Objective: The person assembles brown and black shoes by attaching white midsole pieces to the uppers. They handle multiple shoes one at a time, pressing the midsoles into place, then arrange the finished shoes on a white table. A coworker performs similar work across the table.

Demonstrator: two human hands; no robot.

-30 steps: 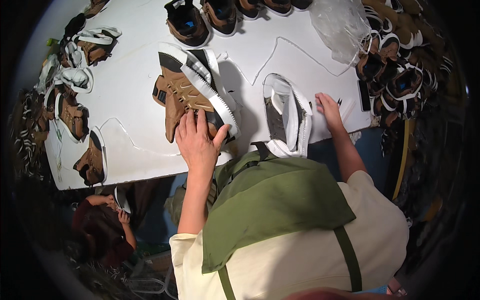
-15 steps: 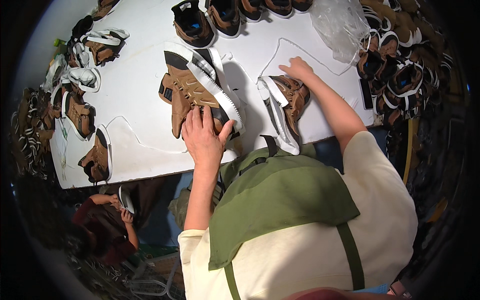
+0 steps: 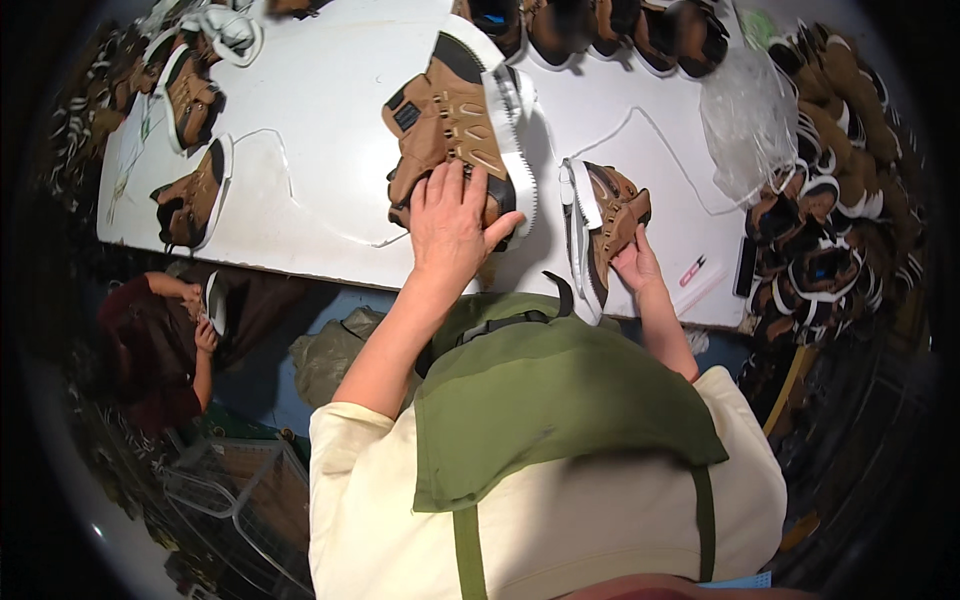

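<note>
A brown and black shoe [image 3: 465, 125] with a toothed white sole lies on its side on the white table [image 3: 330, 100]. Part of another white sole edge shows behind it. My left hand [image 3: 455, 220] rests over the near end of this shoe, fingers stretched across the upper and thumb spread toward the sole. To the right, a second brown shoe [image 3: 612, 205] lies on its side, its white sole facing left. My right hand [image 3: 638, 262] is at that shoe's near right side, fingertips touching the upper, fingers apart. A white thread [image 3: 660, 130] runs from this shoe toward a clear bag.
The crumpled clear plastic bag [image 3: 745, 120] lies at the back right. Shoes [image 3: 560, 35] line the far edge; more are heaped at right [image 3: 825, 265] and left [image 3: 190, 195]. A pink cutter [image 3: 692, 270] lies right of my right hand. Another person [image 3: 150, 340] handles a shoe at lower left.
My right hand has come back from beyond the right shoe to its near side and now touches it. My left hand stays on its shoe. The whole view has shifted.
</note>
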